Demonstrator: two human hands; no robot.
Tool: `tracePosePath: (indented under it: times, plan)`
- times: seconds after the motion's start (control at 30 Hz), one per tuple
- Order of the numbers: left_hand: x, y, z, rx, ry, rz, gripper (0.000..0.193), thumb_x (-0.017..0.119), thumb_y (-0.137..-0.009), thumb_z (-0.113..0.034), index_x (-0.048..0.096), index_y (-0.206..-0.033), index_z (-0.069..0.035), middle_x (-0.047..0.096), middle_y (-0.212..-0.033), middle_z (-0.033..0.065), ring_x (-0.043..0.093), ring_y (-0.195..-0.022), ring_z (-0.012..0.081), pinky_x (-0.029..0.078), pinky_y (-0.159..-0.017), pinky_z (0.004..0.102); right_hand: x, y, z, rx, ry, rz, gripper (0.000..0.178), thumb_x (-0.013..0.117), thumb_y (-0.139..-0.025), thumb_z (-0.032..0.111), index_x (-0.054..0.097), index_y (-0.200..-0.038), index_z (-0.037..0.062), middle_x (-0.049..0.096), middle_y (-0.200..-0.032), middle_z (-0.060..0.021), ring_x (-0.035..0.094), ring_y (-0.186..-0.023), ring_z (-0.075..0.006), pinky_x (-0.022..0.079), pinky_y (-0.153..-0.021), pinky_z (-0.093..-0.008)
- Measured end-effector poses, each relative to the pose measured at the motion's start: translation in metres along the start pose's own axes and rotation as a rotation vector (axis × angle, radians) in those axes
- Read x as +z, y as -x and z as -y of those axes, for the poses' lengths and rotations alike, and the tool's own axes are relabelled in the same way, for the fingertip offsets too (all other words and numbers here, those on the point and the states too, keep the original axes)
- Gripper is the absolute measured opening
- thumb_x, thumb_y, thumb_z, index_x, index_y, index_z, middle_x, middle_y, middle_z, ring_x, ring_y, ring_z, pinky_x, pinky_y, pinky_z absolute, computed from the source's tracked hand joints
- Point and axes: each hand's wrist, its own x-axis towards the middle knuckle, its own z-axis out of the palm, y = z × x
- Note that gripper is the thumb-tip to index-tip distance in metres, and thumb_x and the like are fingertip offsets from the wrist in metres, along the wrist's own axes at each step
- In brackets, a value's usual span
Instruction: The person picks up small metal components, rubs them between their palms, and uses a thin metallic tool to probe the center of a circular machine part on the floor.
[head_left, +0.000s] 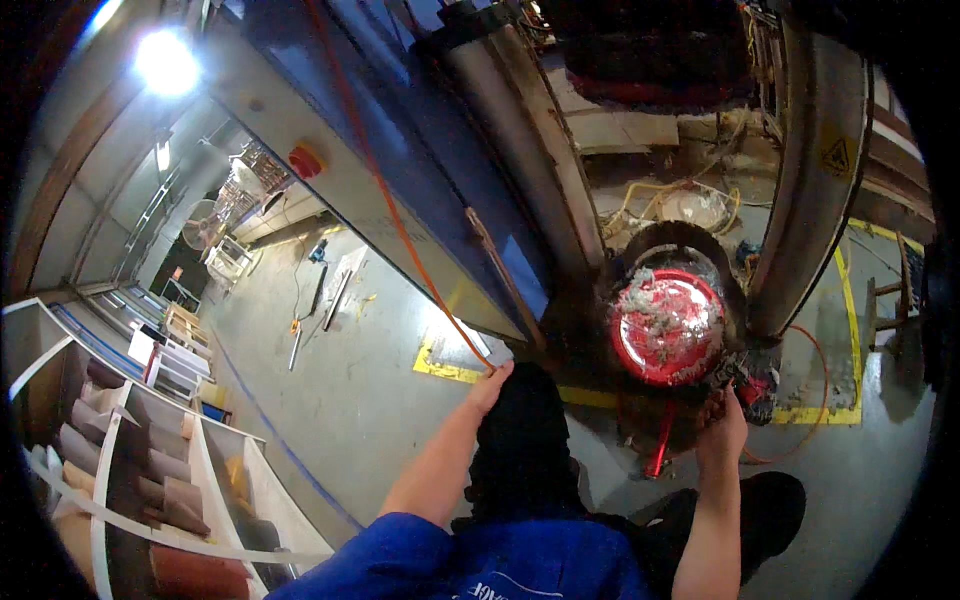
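- Right hand [722, 418] reaches forward to the lower right rim of the red disc [667, 326], its fingers curled around a small dark and red part there; what exactly the grip closes on is too blurred to tell.
- Left hand [492, 385] stretches out with fingers together at the near end of an orange cord [385, 190]; I cannot tell whether the grip is closed on it.
- Pale fluff covers the face of the red disc, which sits right of centre, under a dark curved guard.
- Just left of the disc, a blue machine panel [400, 150] carries a red round button [305, 161].
- Yellow floor lines [845, 330] run by the machine base.
- White shelves [215, 470] with rolls stand at the near left.
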Motion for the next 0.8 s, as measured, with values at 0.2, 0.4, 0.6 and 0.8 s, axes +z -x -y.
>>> tracePosePath:
  times: [0.2, 0.4, 0.6, 0.8]
  plan:
    - [-0.009, -0.018, 0.026, -0.057, 0.034, -0.01, 0.076, 0.064, -0.092, -0.062, 0.065, -0.132, 0.002, 0.066, -0.133, 0.014, 0.058, -0.126, 0.0231, 0.042, -0.107, 0.0342, 0.004, 0.013, -0.001, 0.02, -0.016, -0.021, 0.02, 0.059, -0.103, 0.027, 0.06, -0.09, 0.0116, 0.052, -0.075, 0.0016, 0.046, -0.065, -0.0138, 0.035, -0.059, -0.0328]
    - [0.002, -0.017, 0.022, 0.043, -0.029, -0.033, 0.071, 0.066, -0.092, -0.059, 0.066, -0.131, 0.001, 0.07, -0.125, 0.0163, 0.063, -0.12, 0.0247, 0.046, -0.104, 0.0352, -0.007, 0.017, 0.003, 0.038, 0.08, 0.017, 0.022, 0.058, -0.102, 0.033, 0.059, -0.089, 0.0168, 0.05, -0.072, 0.0031, 0.047, -0.065, -0.0138, 0.035, -0.059, -0.0331]
    - [-0.006, -0.015, -0.048, 0.312, -0.468, -0.154, 0.051, 0.069, -0.091, -0.044, 0.069, -0.123, -0.004, 0.073, -0.109, 0.0203, 0.069, -0.11, 0.0324, 0.053, -0.093, 0.0411, -0.016, 0.008, 0.001, 0.019, 0.081, -0.002, 0.018, 0.06, -0.102, 0.025, 0.06, -0.091, 0.0114, 0.054, -0.076, -0.0015, 0.051, -0.067, -0.0155, 0.041, -0.061, -0.0348]
    - [-0.052, -0.046, -0.156, 0.676, -0.499, -0.592, 0.04, 0.065, -0.093, -0.033, 0.066, -0.125, -0.009, 0.071, -0.117, 0.0166, 0.068, -0.106, 0.0359, 0.055, -0.087, 0.0457, -0.023, -0.006, -0.012, 0.016, 0.137, 0.041, 0.022, 0.059, -0.1, 0.039, 0.056, -0.092, 0.0191, 0.05, -0.072, 0.0055, 0.048, -0.064, -0.0136, 0.032, -0.055, -0.0325]
